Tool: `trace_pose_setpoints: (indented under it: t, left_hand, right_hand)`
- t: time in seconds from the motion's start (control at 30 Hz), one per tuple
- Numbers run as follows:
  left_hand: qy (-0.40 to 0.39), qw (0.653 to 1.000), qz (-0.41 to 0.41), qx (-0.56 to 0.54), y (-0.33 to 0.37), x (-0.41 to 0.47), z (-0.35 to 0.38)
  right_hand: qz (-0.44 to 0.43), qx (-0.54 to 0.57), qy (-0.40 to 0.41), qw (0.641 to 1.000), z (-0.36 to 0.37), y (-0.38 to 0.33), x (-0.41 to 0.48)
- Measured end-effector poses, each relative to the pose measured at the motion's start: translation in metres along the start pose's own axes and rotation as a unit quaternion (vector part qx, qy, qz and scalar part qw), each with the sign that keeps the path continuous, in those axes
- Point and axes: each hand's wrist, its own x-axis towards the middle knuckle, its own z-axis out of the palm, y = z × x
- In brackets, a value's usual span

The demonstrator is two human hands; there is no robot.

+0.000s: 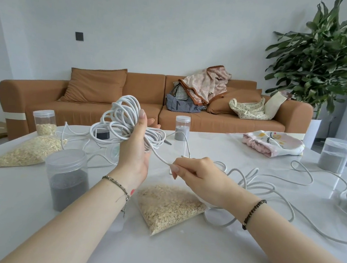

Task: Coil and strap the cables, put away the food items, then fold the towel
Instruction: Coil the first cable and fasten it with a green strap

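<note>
Left hand [134, 155] gripping cable coil [128, 101], right hand [198, 174] pinching its tail, towel [274, 145] print unreadable

near table edge [29, 234]: open | ahead: oat bag [168, 208], grey jar [68, 179]

Bare forearms, thin chain bracelet [117, 186] on left wrist (tiny beads), dark bead bracelet [252, 213] on right, long nails

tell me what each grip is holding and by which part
Left grip holds the cable coil round its bunched middle. Right grip pinches the loose strand trailing from that coil.
</note>
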Motion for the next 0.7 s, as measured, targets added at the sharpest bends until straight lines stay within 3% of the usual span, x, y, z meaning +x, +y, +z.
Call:
trace_pose_setpoints:
  t: [0.4,0.57,0.7]
  left_hand:
    - [-0.107,0.991,-0.062,-0.055,0.001,-0.014,0.005]
    - [-0.177,0.977,-0.115,-0.040,0.003,-0.018,0.005]
    - [-0.215,0.965,-0.150,0.026,-0.002,-0.022,0.006]
  right_hand:
    - [0.092,0.059,-0.046,0.993,-0.003,0.003,0.001]
    - [0.143,0.001,0.029,0.989,-0.004,0.012,0.006]
    - [0.109,-0.035,0.086,0.990,-0.010,0.022,0.010]
